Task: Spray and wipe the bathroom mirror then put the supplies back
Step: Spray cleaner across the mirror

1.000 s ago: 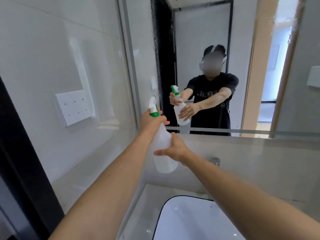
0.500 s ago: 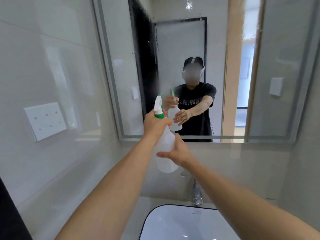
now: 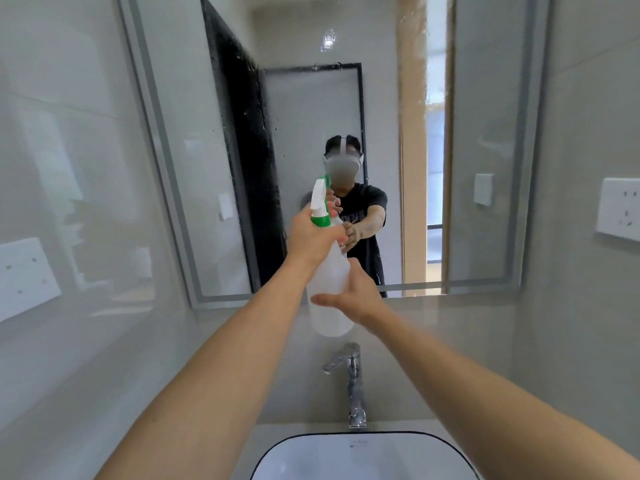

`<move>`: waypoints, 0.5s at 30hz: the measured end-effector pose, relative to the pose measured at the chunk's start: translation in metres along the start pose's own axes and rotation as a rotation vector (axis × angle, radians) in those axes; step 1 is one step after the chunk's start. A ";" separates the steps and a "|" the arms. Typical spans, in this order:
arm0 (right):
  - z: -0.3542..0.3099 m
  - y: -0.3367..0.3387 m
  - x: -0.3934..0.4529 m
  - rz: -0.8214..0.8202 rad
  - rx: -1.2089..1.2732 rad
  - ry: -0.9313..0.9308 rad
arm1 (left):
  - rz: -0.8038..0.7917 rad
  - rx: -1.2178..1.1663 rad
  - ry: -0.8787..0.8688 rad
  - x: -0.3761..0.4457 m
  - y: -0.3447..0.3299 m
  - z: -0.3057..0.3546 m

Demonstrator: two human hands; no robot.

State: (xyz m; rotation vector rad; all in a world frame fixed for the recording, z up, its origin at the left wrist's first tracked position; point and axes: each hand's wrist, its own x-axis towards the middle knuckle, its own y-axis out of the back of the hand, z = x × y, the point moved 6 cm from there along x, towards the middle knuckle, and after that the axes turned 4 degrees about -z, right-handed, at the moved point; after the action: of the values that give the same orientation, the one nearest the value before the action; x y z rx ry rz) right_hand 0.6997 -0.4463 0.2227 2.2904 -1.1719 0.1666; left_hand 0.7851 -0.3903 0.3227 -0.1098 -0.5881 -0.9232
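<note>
The left hand [image 3: 313, 239] covers the spray bottle's [image 3: 329, 292] neck and trigger. The right hand [image 3: 353, 296] hides its far side. Below both hands, the sink [image 3: 363, 441] is cut off at the bottom edge.

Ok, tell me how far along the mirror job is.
Early stage. Done: droplets already speckle the mirror, mostly its upper part. In hand: the left hand grips the neck of the spray bottle, nozzle toward the glass, while the right hand steadies its body. Left: wiping, since no cloth is in view, then putting the supplies back.
</note>
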 end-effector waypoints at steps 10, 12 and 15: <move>0.020 0.035 -0.007 0.081 -0.066 -0.046 | -0.050 -0.044 0.040 0.011 -0.042 -0.011; 0.022 0.042 -0.008 0.089 -0.069 -0.059 | -0.091 -0.081 0.025 0.011 -0.051 -0.007; 0.026 0.052 -0.009 0.100 -0.067 -0.082 | -0.126 -0.113 0.028 0.014 -0.063 -0.004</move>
State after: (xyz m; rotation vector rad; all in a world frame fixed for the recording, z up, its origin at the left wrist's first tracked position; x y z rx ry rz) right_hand 0.6502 -0.4778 0.2200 2.2002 -1.3149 0.0697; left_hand 0.7445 -0.4400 0.3172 -0.1626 -0.5207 -1.0788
